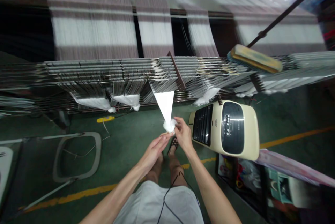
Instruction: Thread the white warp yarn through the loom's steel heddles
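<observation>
A bundle of white threads (165,104) comes down from the row of wires and narrows to a bunched white end. My right hand (183,134) has its fingers closed on that bunched end from the right. Lying flat against its lower left side is my left hand (157,146), fingers stretched out together. Above, wide sheets of white thread (94,32) run over a bar into the grey heddles (125,74). Other knotted white bundles (91,102) hang to the left, and one more (208,96) hangs to the right.
A cream-coloured appliance (250,129) stands close to my right hand. A brush (256,58) lies on the heddles at the right. On the left are a metal-framed chair (98,154) and a yellow tool (105,119) with a cord. Lower right, a rack (264,189) holds assorted items.
</observation>
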